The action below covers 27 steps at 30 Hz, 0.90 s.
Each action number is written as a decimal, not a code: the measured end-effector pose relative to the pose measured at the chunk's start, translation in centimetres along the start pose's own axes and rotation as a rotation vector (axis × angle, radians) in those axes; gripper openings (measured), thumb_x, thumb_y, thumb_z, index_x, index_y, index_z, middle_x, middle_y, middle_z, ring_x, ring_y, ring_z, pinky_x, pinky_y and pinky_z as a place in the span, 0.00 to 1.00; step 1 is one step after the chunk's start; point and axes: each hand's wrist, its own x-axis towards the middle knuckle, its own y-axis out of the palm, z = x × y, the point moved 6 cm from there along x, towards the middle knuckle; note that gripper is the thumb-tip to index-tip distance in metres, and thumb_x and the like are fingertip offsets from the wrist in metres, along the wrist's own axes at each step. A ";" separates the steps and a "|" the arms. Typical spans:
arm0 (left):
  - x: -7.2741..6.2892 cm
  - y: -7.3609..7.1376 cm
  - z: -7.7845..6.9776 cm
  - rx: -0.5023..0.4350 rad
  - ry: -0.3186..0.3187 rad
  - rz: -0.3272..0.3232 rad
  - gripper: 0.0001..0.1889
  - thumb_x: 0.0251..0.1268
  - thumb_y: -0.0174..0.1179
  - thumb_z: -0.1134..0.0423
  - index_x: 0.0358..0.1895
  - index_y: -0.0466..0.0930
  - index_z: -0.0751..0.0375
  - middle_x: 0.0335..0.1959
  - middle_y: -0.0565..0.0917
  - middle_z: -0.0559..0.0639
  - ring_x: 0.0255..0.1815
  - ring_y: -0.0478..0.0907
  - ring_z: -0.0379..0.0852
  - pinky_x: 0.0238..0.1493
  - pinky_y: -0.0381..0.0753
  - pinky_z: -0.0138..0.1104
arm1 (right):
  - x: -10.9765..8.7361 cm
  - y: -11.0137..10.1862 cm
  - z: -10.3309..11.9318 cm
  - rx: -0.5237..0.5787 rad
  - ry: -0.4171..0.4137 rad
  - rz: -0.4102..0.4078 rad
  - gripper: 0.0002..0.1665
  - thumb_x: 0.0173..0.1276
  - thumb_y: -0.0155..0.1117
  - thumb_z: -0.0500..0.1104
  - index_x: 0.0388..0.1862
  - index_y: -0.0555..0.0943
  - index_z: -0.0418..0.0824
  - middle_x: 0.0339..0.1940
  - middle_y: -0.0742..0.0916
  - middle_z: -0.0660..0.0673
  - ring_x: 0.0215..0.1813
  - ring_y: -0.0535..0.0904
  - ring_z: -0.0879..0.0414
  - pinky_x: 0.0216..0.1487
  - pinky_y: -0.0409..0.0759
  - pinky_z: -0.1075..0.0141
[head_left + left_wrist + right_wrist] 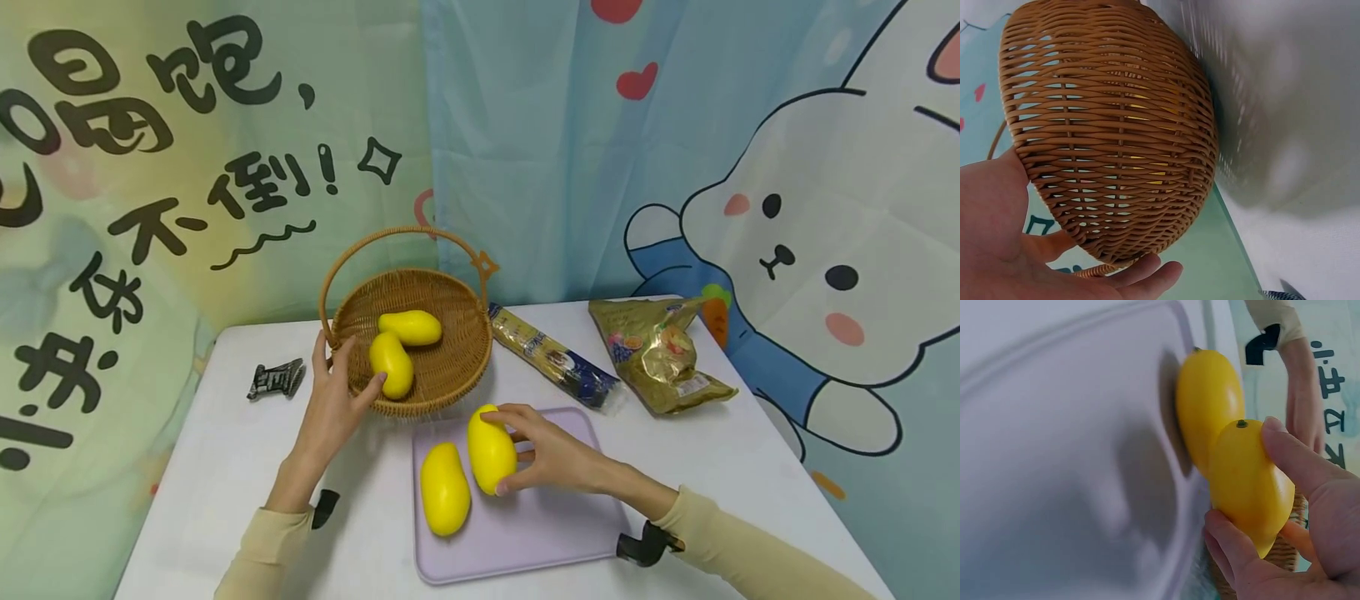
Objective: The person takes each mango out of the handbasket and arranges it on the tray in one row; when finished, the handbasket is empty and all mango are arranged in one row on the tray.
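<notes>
A brown wicker basket (453,367) with a hoop handle stands at the back of the table, tilted toward me, with two yellow mangoes in it, one mango (411,328) behind the other mango (392,367). My left hand (335,400) grips the basket's left rim; in the left wrist view its fingers reach around the woven side (1110,125). My right hand (558,454) holds another mango (491,452) between thumb and fingers, above the lilac tray (547,533). Beside it, a further mango (446,490) lies on the tray's left part.
Right of the basket lies a long blue and gold packet (555,357). A gold snack bag (660,354) stands at the back right. Left of the basket is a small black and silver object (275,379). A printed curtain (510,167) hangs behind the white table (202,500).
</notes>
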 end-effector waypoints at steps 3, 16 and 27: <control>0.1 0.0 0.0 -0.001 -0.006 0.005 0.41 0.72 0.62 0.47 0.80 0.55 0.57 0.83 0.32 0.64 0.63 0.75 0.74 0.47 0.84 0.56 | 0.2 0.8 -0.8 -0.010 0.011 0.016 0.55 0.56 0.82 0.51 0.79 0.64 0.52 0.80 0.62 0.41 0.66 0.74 0.45 0.64 0.80 0.59; 0.0 0.0 0.0 -0.002 -0.027 0.018 0.41 0.72 0.61 0.46 0.80 0.54 0.57 0.83 0.31 0.63 0.62 0.76 0.74 0.45 0.84 0.54 | 0.2 2.3 -1.9 -0.006 0.029 0.049 0.54 0.56 0.82 0.53 0.78 0.64 0.53 0.76 0.66 0.40 0.65 0.75 0.44 0.63 0.80 0.63; 0.0 0.1 0.1 -0.006 -0.033 0.021 0.42 0.72 0.61 0.45 0.81 0.53 0.57 0.84 0.31 0.61 0.66 0.72 0.74 0.49 0.83 0.56 | 0.1 2.8 -2.3 0.005 0.025 0.061 0.54 0.56 0.82 0.52 0.78 0.64 0.51 0.76 0.65 0.39 0.65 0.75 0.44 0.61 0.80 0.66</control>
